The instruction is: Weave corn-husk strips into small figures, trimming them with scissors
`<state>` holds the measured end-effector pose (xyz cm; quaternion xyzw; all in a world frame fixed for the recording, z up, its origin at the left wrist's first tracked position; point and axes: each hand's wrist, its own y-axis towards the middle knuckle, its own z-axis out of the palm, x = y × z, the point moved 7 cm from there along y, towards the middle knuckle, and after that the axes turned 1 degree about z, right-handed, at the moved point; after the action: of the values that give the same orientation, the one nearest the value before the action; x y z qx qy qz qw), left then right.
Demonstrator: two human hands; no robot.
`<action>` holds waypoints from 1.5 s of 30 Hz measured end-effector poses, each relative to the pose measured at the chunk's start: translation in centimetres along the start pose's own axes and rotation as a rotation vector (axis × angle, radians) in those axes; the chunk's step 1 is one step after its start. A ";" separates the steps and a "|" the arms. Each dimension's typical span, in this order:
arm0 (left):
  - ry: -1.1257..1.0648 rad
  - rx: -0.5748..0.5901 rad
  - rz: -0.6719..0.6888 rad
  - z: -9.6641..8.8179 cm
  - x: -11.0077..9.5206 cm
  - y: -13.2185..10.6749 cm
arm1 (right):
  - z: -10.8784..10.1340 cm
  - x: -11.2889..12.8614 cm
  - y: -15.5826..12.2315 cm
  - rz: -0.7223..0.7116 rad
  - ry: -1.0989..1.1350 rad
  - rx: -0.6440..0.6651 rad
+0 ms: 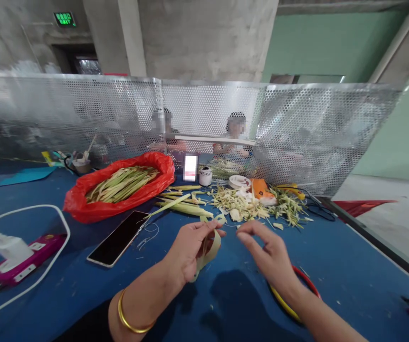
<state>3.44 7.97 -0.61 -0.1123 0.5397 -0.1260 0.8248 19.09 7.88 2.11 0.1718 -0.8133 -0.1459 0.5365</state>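
My left hand point(199, 244), with a gold bangle at the wrist, is closed around a curled pale-green leaf strip point(209, 256). The strip loops below the fingers, and a small folded piece of it shows above the thumb. To the right, my right hand point(264, 249) is raised over the table with thumb and forefinger pinched together. A fine pale thread point(231, 225) runs from the leaf toward that pinch. Beyond both hands lie long leaf strips point(185, 207) and a heap of leaf scraps point(240, 202).
A red plastic bag point(118, 209) of leaves sits left, near a phone point(118, 240) and a purple power strip point(29, 261) with a white cable. A perforated metal screen point(207, 109) closes off the far edge; people sit behind it. A red-and-yellow ring point(284, 304) lies under my right forearm.
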 end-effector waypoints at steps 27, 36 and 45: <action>0.072 0.057 -0.074 0.3 -2.3 5.7 | 6.1 -6.3 -0.2 0.531 0.443 0.249; 0.162 0.251 -0.113 2.7 0.7 4.8 | -1.6 -4.3 1.6 0.186 0.024 -0.254; 0.242 0.373 -0.153 3.6 1.2 3.8 | -0.2 -3.6 1.8 0.323 0.324 -0.097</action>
<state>7.53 11.32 -1.48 0.0176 0.5920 -0.2983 0.7485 20.33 11.03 0.01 0.0346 -0.7255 -0.0674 0.6841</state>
